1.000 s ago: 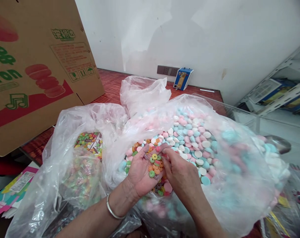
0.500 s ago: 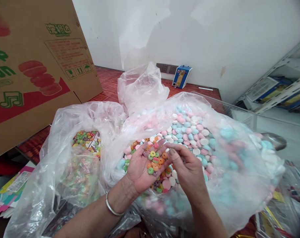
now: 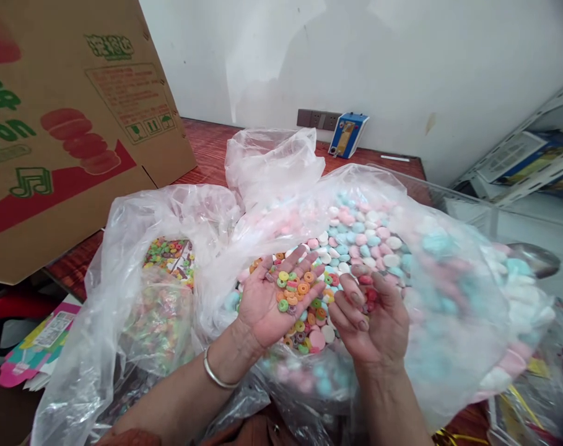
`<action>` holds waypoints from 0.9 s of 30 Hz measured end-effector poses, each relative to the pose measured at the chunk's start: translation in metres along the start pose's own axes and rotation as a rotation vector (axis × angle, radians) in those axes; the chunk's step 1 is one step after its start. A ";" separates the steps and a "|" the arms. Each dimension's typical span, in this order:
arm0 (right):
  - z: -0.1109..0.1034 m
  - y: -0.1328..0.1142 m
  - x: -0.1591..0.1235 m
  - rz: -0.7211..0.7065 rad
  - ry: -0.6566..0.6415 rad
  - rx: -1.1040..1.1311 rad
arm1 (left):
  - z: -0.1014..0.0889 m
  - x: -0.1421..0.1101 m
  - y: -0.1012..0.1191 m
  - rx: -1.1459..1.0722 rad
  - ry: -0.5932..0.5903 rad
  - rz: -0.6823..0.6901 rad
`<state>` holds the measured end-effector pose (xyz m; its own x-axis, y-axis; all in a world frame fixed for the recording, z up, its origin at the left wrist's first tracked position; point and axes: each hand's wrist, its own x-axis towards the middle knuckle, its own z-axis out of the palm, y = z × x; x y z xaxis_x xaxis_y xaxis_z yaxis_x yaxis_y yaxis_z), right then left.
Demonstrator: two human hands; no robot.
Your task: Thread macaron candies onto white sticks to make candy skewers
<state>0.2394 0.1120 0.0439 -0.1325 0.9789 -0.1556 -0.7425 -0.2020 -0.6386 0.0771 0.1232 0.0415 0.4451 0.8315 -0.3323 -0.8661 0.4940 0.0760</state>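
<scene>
My left hand [image 3: 262,306] is palm up with its fingers spread, bearing a small heap of colourful cereal rings [image 3: 291,290]. Just to its right, my right hand [image 3: 376,316] is turned palm up with curled fingers, holding a few red cereal rings [image 3: 369,297]. Both hands are over a large clear plastic bag [image 3: 448,347] full of pink, blue and white button-shaped sweets [image 3: 350,238]. More cereal rings lie on the sweets, partly hidden beneath my hands. On the left, another clear bag [image 3: 109,266] contains a packet of cereal rings [image 3: 158,316].
A big printed cardboard box [image 3: 90,118] stands at the left on the red-brown table [image 3: 207,148]. Near the wall sockets [image 3: 317,119] is a blue and white device [image 3: 349,135]. A metal scoop [image 3: 536,260] and a shelf rack [image 3: 527,148] are at the right.
My right hand has moved right, away from my left palm, and turned over, showing red cereal rings in its fingers. My left hand stays palm up with its heap.
</scene>
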 end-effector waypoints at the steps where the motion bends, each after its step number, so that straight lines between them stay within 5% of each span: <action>1: -0.002 0.002 -0.002 0.003 0.023 -0.013 | 0.000 0.000 0.000 -0.004 -0.007 0.006; 5: -0.003 0.012 -0.016 -0.053 0.049 -0.468 | 0.000 0.002 0.002 -0.005 -0.024 0.035; 8: 0.003 0.017 -0.027 -0.193 -0.172 -0.997 | 0.000 0.002 0.003 0.002 -0.055 0.053; 11: 0.007 0.022 -0.032 -0.330 -0.308 -1.292 | 0.000 0.003 0.004 0.013 -0.079 0.066; 15: 0.000 0.024 -0.027 -0.475 -0.053 -1.388 | 0.002 0.001 0.005 0.034 -0.064 0.073; 20: -0.013 0.018 -0.024 -0.410 0.107 -1.349 | 0.000 -0.001 0.007 0.027 -0.057 0.065; 23: -0.014 0.018 -0.027 -0.356 0.125 -1.274 | -0.001 -0.001 0.007 0.032 -0.057 0.071; 27: -0.007 0.023 -0.026 -0.419 -0.030 -1.305 | 0.000 0.001 0.006 0.061 -0.081 0.089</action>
<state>0.2297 0.0818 0.0280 -0.0794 0.9702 0.2287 0.4197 0.2407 -0.8752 0.0724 0.1263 0.0415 0.3860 0.8893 -0.2451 -0.8887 0.4298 0.1596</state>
